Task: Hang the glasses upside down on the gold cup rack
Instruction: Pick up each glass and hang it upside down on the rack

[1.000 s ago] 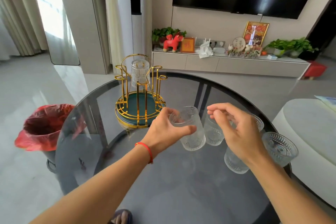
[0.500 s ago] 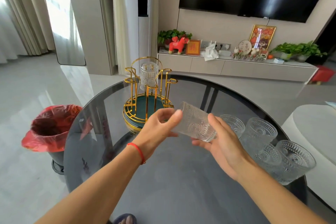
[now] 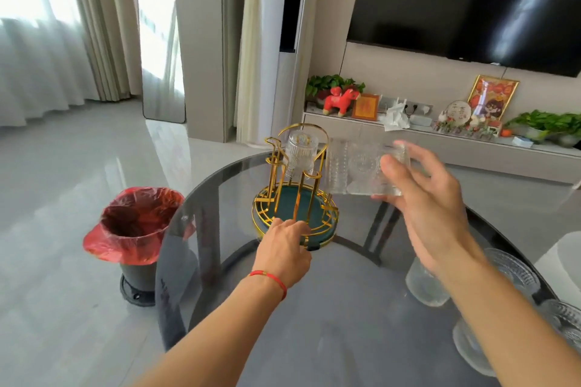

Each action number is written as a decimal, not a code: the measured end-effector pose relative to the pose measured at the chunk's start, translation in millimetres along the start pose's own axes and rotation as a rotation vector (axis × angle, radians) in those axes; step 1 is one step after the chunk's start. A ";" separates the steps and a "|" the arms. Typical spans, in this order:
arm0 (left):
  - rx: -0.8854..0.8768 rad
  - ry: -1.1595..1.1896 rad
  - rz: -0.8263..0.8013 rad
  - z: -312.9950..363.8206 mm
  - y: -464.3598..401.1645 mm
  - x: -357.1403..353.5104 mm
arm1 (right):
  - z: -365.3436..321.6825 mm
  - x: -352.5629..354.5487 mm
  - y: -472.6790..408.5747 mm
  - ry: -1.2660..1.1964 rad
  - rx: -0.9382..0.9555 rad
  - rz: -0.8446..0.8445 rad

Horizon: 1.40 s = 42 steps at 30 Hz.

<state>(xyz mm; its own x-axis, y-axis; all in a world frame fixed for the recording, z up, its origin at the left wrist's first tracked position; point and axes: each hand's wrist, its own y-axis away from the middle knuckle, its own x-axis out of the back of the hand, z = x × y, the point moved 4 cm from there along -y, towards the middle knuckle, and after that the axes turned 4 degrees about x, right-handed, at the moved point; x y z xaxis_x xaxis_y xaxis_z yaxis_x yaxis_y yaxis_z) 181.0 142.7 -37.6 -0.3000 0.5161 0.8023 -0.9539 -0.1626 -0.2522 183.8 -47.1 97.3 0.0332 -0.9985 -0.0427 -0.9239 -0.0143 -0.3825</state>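
Note:
The gold cup rack (image 3: 294, 198) with a green base stands on the round dark glass table (image 3: 330, 324). One clear ribbed glass (image 3: 300, 152) hangs upside down on a far peg. My right hand (image 3: 421, 198) holds a patterned glass (image 3: 361, 170) upside down in the air, just right of the rack's pegs. My left hand (image 3: 286, 248) rests on the rack's front rim, fingers on the gold wire. Several more patterned glasses (image 3: 515, 276) stand upright at the table's right edge, partly behind my right forearm.
A bin lined with a red bag (image 3: 138, 223) stands on the floor left of the table. A white rounded seat (image 3: 562, 258) lies at the right edge. A TV cabinet (image 3: 440, 148) with ornaments runs along the far wall.
My right hand took the glass alone, turned it upside down and lifted it beside the rack. My left hand let go of it and dropped to the rack's base rim.

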 end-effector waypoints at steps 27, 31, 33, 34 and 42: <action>0.059 -0.059 -0.063 5.1 0.8 0.7 | 39.4 -192.1 -154.9 1.100 0.224 -0.372; 0.060 -0.048 -0.055 5.6 0.5 1.5 | 48.7 -190.0 -146.9 1.347 0.283 -0.406; 0.062 -0.044 -0.051 5.0 -0.1 2.0 | 49.7 -192.1 -143.9 1.444 0.325 -0.431; 0.062 -0.044 -0.050 5.1 -0.4 2.1 | 50.0 -193.8 -143.3 1.483 0.340 -0.457; 0.048 -0.063 -0.013 7.5 0.8 2.5 | 44.7 -191.0 -138.1 1.628 0.389 -0.681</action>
<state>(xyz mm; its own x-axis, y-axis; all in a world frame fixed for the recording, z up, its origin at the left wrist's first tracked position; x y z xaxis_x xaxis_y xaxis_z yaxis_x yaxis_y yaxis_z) 179.5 137.6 -31.8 -0.2856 0.4651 0.8379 -0.9562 -0.1971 -0.2165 322.0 148.0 117.0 -0.2611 0.1276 0.9568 -0.7689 -0.6268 -0.1263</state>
